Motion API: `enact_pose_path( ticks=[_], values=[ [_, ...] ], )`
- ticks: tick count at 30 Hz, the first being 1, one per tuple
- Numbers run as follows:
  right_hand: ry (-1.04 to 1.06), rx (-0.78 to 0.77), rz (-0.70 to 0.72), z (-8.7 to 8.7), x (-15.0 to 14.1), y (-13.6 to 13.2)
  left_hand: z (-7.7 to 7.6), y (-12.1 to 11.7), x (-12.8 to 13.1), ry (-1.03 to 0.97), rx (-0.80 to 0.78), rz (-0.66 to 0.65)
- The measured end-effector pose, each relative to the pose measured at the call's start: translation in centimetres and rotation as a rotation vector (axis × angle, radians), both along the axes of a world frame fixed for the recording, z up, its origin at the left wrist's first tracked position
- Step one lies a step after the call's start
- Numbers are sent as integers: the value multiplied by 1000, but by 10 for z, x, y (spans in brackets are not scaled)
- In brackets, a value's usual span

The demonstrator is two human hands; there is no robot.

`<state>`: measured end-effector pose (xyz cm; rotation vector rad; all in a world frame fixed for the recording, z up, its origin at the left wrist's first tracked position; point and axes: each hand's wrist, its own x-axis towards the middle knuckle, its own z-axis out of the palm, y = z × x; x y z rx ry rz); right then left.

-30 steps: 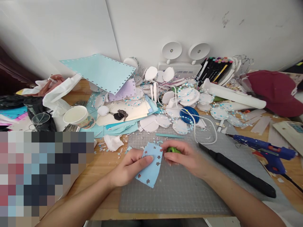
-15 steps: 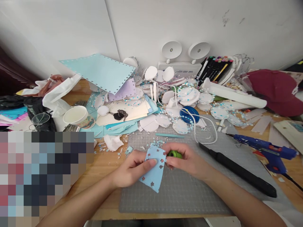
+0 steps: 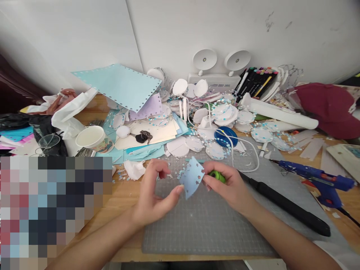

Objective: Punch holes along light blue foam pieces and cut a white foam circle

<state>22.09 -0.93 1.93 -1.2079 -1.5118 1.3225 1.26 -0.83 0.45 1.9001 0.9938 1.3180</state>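
In my right hand [image 3: 229, 182] is a small green craft punch [image 3: 217, 176], partly covered by my fingers. A light blue piece of paper [image 3: 191, 178] with flower-shaped holes sticks out to the left of the punch, its right edge at my right fingertips. My left hand [image 3: 159, 187] has its thumb and fingers apart, the thumb tip close to the paper's lower left edge; whether they touch I cannot tell. Tiny blue paper flowers [image 3: 181, 168] lie on the grey cutting mat [image 3: 208, 228] behind the paper.
A black-handled cutter [image 3: 289, 204] and a blue glue gun [image 3: 312, 174] lie at the right. White paper discs [image 3: 177, 146], wire strands and a white cable [image 3: 257, 157] crowd the back. On the left stand a paper cup [image 3: 91, 138] and a crumpled tissue [image 3: 134, 170].
My left hand has let go of the blue paper and opened, moving left. The paper has turned and shifted up and right with the punch in my right hand.
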Motion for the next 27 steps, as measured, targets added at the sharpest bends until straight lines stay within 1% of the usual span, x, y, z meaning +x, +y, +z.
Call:
enact_pose_path(
  ticks=[1, 2, 4, 5, 6, 8, 10, 12, 16, 21, 27],
  values=[
    [-48, 48, -18, 2, -1, 0, 1, -1, 0, 29, 41, -35],
    [-85, 96, -11, 3, -3, -1, 2, -1, 0, 69, 44, -106],
    [-127, 184, 57, 2, -7, -2, 4, -4, 1, 156, -23, -277],
    [-140, 220, 99, 1, -8, -4, 5, -5, 2, 192, -78, -332],
    [-152, 253, 138, -1, -10, -5, 6, -6, 2, 219, -132, -358],
    [-172, 300, 194, -4, -12, -7, 6, -7, 3, 250, -212, -359],
    [-180, 328, 216, -5, -14, -8, 5, -6, 3, 269, -243, -348],
    [-179, 335, 218, -5, -15, -8, 4, -5, 3, 280, -237, -343],
    [-161, 266, 207, 0, -16, -8, 6, -6, 4, 260, -196, -342],
    [-76, 107, 238, 2, -16, -8, 9, -9, 7, 200, -177, -346],
    [58, -85, 283, -3, -17, -8, 8, -12, 5, 90, -300, -403]
  ],
)
